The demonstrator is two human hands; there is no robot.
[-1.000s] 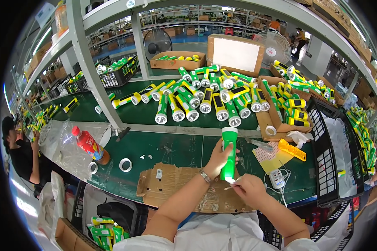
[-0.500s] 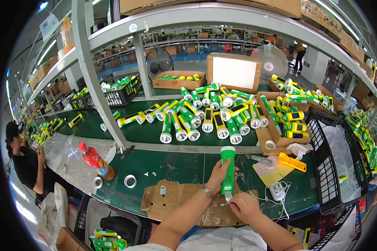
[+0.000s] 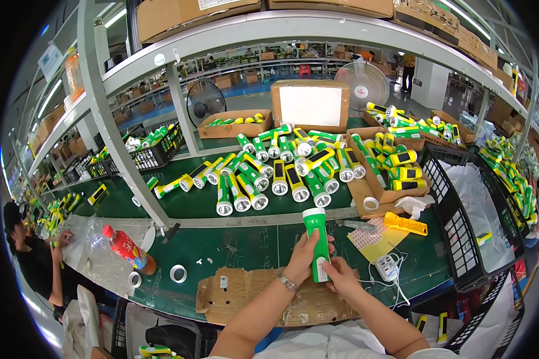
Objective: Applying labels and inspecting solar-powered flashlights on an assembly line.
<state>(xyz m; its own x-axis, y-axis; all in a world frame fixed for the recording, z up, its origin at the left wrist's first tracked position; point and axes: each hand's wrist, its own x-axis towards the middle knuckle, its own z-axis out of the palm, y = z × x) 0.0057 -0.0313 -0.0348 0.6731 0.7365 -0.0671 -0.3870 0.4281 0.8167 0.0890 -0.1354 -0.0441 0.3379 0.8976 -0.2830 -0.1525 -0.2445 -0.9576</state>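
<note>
My left hand (image 3: pixel 302 258) is closed around a green flashlight (image 3: pixel 321 242) with a white head, held tilted over the bench with its head pointing away from me. My right hand (image 3: pixel 343 277) grips the lower end of the same flashlight, the thumb beside a pale panel there. A flattened piece of cardboard (image 3: pixel 239 291) lies under my hands. Beyond the flashlight, many green and yellow flashlights (image 3: pixel 279 178) lie in a loose heap, mostly with their lenses toward me.
To the right are a white power strip (image 3: pixel 387 267) with cables, a yellow plastic piece (image 3: pixel 406 223) and a black crate (image 3: pixel 455 209). An open carton (image 3: pixel 365 200) holds flashlights. On the left stand a red-capped bottle (image 3: pixel 126 248) and a tape roll (image 3: pixel 178 273). A co-worker (image 3: pixel 33 251) sits far left.
My right hand has moved up onto the flashlight's lower end, where a small pale piece stuck out before. The flashlight has turned slightly, showing its pale panel. The whole view has shifted a little.
</note>
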